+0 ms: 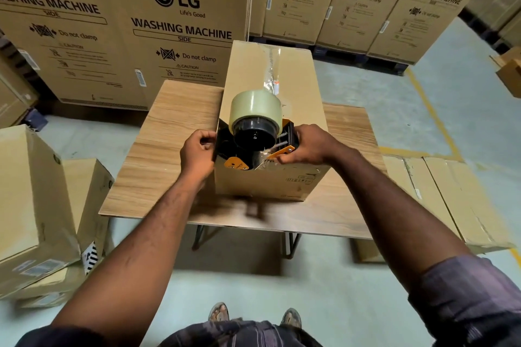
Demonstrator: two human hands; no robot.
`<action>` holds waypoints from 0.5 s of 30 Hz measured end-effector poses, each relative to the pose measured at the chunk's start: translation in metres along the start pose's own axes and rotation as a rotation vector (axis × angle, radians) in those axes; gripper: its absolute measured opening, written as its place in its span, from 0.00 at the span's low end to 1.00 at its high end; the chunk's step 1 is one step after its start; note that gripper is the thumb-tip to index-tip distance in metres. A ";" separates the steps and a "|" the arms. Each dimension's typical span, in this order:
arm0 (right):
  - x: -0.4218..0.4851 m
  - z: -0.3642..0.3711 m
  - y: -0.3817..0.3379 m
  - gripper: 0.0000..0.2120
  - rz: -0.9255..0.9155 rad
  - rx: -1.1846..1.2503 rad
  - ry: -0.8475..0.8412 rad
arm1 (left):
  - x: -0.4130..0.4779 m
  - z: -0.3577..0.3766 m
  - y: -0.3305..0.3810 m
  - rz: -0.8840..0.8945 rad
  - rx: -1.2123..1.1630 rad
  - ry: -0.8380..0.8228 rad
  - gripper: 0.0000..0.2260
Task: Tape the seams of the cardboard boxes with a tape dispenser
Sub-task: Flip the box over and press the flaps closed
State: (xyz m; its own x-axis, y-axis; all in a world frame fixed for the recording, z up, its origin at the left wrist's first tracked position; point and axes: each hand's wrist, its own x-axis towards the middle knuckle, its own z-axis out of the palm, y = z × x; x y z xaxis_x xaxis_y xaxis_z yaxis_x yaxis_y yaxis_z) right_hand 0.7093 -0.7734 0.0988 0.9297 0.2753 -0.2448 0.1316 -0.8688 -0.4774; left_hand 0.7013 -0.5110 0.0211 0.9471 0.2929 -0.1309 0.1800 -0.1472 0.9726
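At the left, at least two floor boxes (33, 191) sit. On one table (169, 127) stands one box (248, 70), with tape (272, 65) along its top seam. Our left hand (197, 153) curls round one dispenser (234, 149) at the box's near end. It carries one roll (255, 107). Our right hand (307, 146) grips its other side. We think this strip is laid. Next we must cut it at the near edge.

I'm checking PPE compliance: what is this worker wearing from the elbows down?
Nothing protective: bare forearms, no gloves, watch or rings. The right sleeve, purplish-grey with faint stripes, is pushed up to the elbow; the left sleeve shows only as a dark edge.
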 end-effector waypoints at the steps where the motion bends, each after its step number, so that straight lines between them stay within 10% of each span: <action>1: -0.005 -0.003 0.007 0.23 0.004 -0.016 0.012 | 0.000 0.000 0.000 0.010 0.007 0.017 0.08; 11: -0.051 -0.033 0.098 0.12 0.055 0.126 0.034 | -0.037 0.025 0.009 0.397 0.600 0.133 0.14; 15: -0.047 -0.029 0.104 0.13 0.025 0.174 0.034 | -0.074 0.063 0.013 0.611 0.922 -0.141 0.16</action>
State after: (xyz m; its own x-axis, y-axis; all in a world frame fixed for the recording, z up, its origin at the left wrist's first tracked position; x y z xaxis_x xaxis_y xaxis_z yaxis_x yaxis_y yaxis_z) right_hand 0.6895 -0.8883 0.0852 0.9435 0.2381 -0.2306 0.0499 -0.7900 -0.6111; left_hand 0.6500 -0.5941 0.0318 0.9549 -0.1703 0.2434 -0.2542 -0.8922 0.3733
